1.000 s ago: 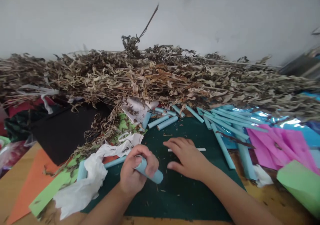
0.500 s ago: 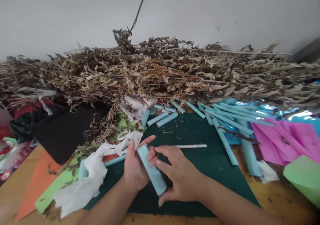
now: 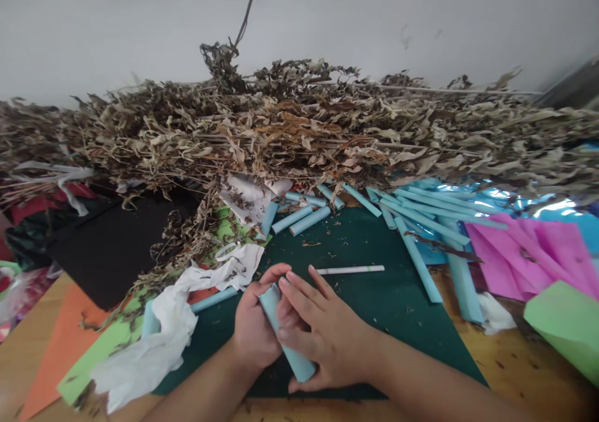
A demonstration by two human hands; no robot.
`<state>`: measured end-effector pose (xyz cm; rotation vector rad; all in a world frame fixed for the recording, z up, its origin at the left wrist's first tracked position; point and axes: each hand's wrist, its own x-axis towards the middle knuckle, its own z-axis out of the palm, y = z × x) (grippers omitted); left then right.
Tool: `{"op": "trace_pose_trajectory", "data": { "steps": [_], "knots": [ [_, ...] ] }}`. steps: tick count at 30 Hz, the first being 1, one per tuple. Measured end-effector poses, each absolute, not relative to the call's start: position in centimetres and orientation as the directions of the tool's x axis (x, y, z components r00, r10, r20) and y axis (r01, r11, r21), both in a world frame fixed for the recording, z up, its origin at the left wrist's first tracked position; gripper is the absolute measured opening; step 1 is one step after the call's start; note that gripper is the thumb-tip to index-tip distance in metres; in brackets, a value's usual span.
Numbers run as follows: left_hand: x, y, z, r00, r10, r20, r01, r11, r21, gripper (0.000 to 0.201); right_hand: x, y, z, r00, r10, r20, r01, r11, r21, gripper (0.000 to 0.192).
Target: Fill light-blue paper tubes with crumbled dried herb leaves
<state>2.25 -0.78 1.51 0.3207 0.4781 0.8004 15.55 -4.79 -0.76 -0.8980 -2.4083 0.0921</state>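
A short light-blue paper roll (image 3: 297, 363) lies slanted between my two hands, above the dark green mat. My left hand (image 3: 255, 325) cups it from the left, fingers curled round its upper part. My right hand (image 3: 327, 331) lies over the roll from the right, thumb across it and fingers against the left fingertips. Just beyond the hands, a thin white stick (image 3: 350, 270) rests on the green mat (image 3: 374, 309). What fills the roll, if anything, I cannot see.
Dried leafy stalks (image 3: 290, 128) are heaped along the wall. Several blue paper tubes (image 3: 416, 260) lie at the back and right. Crumpled white tissue (image 3: 173, 322) and green paper sit left, near a black sheet (image 3: 116, 253). Pink paper (image 3: 528, 256) lies right.
My right hand has closed in over the roll, its thumb now across it. My left fingers have curled round the roll's top. The whole view has shifted slightly.
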Motion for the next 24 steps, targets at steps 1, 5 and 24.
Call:
{"op": "trace_pose_trajectory", "data": {
  "steps": [1,5,24],
  "knots": [
    [2.1,-0.7,1.6,0.565,0.785,-0.253,-0.637,0.610,0.472,0.024,15.6,-4.7,-0.8,-0.604,0.636,0.480,0.596,0.760,-0.258,0.073],
    [1.6,-0.5,2.0,0.381,0.917,-0.118,-0.729,0.377,0.571,0.026,15.8,-4.5,-0.9,-0.505,0.747,0.432,0.640,0.660,-0.393,0.086],
    [0.1,1.2,-1.2,0.339,0.616,0.711,0.055,-0.768,0.639,0.053,17.5,-2.7,-1.4,-0.195,0.936,0.291,0.626,0.348,-0.698,0.041]
  ]
}}
